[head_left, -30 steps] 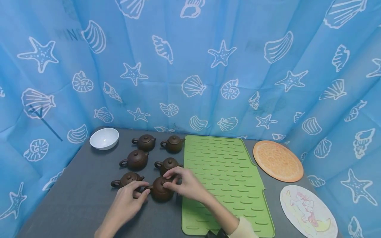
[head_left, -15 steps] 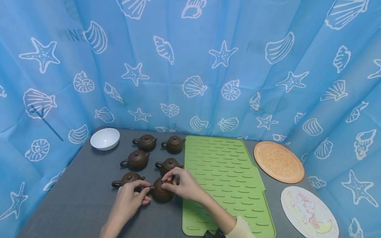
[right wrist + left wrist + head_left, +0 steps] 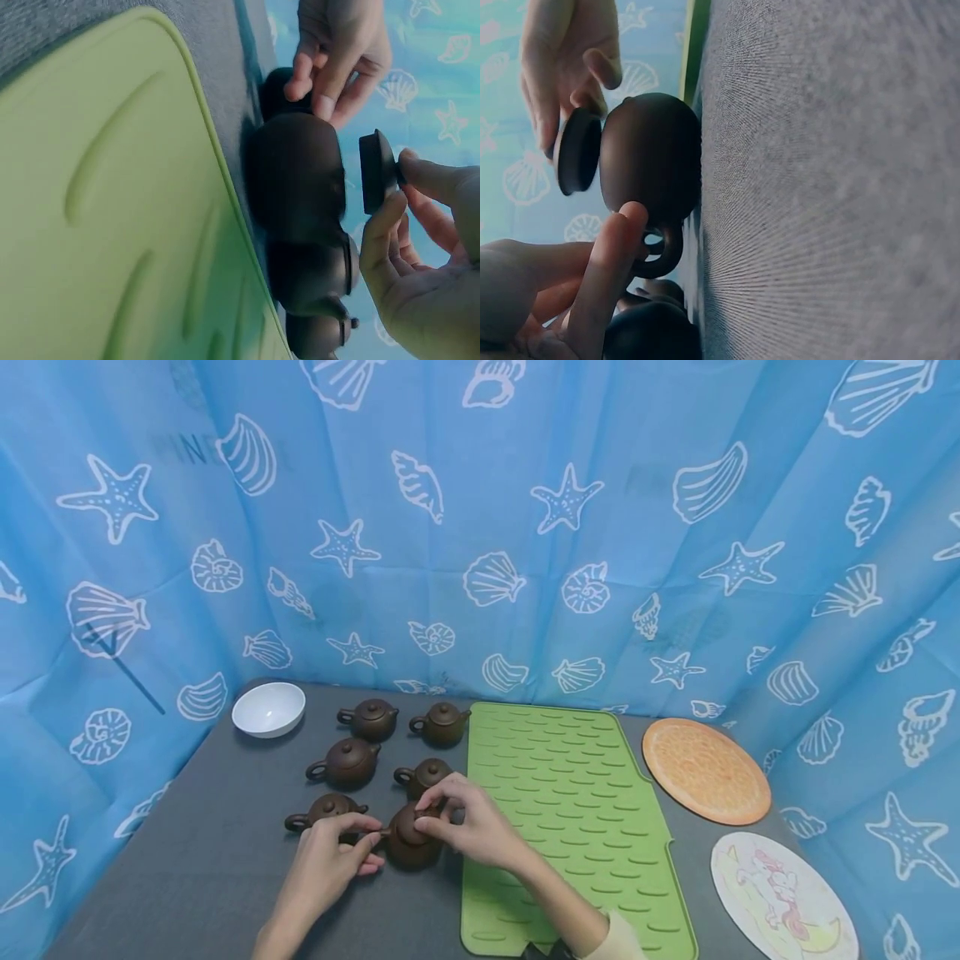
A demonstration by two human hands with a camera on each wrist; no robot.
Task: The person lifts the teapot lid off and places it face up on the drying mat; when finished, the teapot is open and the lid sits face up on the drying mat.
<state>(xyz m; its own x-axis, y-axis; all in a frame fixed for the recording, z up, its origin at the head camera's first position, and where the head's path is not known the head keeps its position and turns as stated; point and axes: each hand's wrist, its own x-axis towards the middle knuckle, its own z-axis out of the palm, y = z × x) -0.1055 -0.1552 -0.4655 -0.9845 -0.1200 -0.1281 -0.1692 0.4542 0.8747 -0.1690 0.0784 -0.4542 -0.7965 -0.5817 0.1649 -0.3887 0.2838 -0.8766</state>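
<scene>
Nearest me among the brown clay teapots is one teapot [image 3: 408, 852] standing on the dark cloth. My left hand [image 3: 322, 864] pinches its looped handle [image 3: 671, 259] between thumb and fingers. By its knob, my right hand [image 3: 468, 827] holds the teapot lid [image 3: 375, 172] just above the pot. A narrow gap between lid and pot shows in both wrist views, where the lid [image 3: 577, 154] is roughly level with the opening. From the head, my right fingers cover most of the lid.
Several more teapots, such as one at the left [image 3: 330, 810] and one behind [image 3: 427, 774], stand close by. A green ridged mat [image 3: 555, 818] borders them on the right. Beyond lie an orange round mat [image 3: 705, 768] and a white one with a drawing [image 3: 783, 893]. A white bowl [image 3: 268, 710] stands back left.
My left fingers have drawn closer together at the teapot's handle. My right hand stays over the pot with little shift. The head view has drifted slightly.
</scene>
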